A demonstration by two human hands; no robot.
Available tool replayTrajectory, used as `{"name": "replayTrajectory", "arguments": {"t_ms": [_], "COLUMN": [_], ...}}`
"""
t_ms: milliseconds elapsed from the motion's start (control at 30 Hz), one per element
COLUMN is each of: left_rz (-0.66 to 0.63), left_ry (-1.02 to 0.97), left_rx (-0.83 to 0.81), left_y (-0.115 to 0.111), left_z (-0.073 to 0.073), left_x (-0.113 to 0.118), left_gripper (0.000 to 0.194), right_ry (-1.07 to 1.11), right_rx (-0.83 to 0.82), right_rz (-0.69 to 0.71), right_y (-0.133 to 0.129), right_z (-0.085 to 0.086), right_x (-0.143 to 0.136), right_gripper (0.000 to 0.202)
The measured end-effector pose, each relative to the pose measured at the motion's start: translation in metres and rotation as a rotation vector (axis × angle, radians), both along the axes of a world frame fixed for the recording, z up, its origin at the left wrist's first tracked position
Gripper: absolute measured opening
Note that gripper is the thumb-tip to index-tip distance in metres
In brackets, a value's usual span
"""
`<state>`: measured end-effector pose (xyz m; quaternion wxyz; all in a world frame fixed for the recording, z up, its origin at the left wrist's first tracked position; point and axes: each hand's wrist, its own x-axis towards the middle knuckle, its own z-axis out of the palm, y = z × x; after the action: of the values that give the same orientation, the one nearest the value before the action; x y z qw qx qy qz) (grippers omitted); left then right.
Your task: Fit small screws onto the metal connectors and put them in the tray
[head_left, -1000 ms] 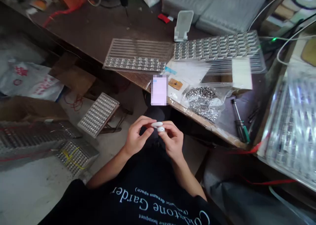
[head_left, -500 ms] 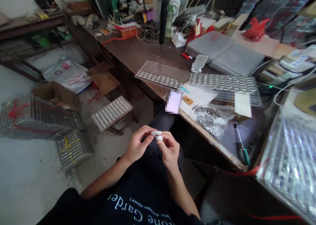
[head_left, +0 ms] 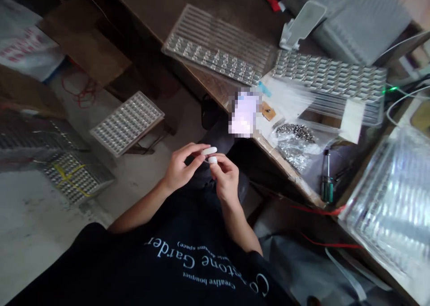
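Observation:
Over my lap, my left hand (head_left: 181, 165) pinches a white oval piece (head_left: 210, 151) between thumb and fingers. Close beside it, my right hand (head_left: 227, 175) grips a small white round piece (head_left: 212, 160) at its fingertips. The two pieces are very near each other, the oval one slightly higher; whether they touch or are joined I cannot tell. Just beyond my hands, a blurred-out bright rectangle (head_left: 244, 115) lies at the table's edge.
On the dark table (head_left: 151, 6) are a half-filled tray (head_left: 218, 46), a full tray (head_left: 329, 77), a bag of metal parts (head_left: 295, 147) and a green-handled screwdriver (head_left: 327, 185). Another tray (head_left: 127, 123) rests on a stool at left; tied trays (head_left: 72, 176) stand on the floor.
The view has tipped downward and come closer to the table, so its far clutter has left the picture. Both hands still hold the white pieces, which have turned slightly.

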<state>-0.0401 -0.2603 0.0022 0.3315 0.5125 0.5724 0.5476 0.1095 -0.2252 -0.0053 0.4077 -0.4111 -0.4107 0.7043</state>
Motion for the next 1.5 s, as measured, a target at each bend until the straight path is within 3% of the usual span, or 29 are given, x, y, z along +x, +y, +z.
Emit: {"name": "replayTrajectory", "arguments": {"t_ms": [167, 300, 400, 533, 667, 900, 1267, 1500], "left_rz": [-0.019, -0.031, 0.018, 0.068, 0.040, -0.083, -0.068, -0.028], "left_ry": [-0.042, -0.094, -0.279, -0.725, -0.942, -0.868, -0.793, -0.635], "left_rx": [-0.018, -0.093, -0.152, -0.200, -0.353, -0.342, -0.269, -0.145], "left_y": [0.025, 0.038, 0.047, 0.060, 0.071, 0.077, 0.072, 0.066], "left_z": [-0.016, -0.028, -0.034, -0.034, -0.022, -0.007, -0.007, -0.009], "left_x": [-0.005, -0.007, -0.005, 0.005, 0.018, 0.033, 0.032, 0.029], "left_gripper": [0.024, 0.025, 0.026, 0.036, 0.049, 0.049, 0.045, 0.032], "right_ry": [0.008, -0.021, -0.047, -0.119, -0.163, -0.159, -0.198, -0.171], "right_rx": [-0.170, -0.206, -0.115, 0.056, 0.261, 0.501, 0.501, 0.542], "right_rz": [-0.036, -0.070, -0.039, -0.021, -0.045, -0.106, -0.103, -0.115], "right_y": [0.021, 0.030, 0.030, 0.030, 0.033, 0.039, 0.038, 0.039], "right_z": [-0.005, -0.007, -0.007, -0.007, -0.003, 0.010, 0.015, 0.018], "right_x": [-0.006, -0.007, -0.004, 0.005, 0.013, 0.015, 0.013, 0.009], "right_gripper": [0.025, 0.025, 0.030, 0.047, 0.035, 0.019, 0.009, 0.023]}}
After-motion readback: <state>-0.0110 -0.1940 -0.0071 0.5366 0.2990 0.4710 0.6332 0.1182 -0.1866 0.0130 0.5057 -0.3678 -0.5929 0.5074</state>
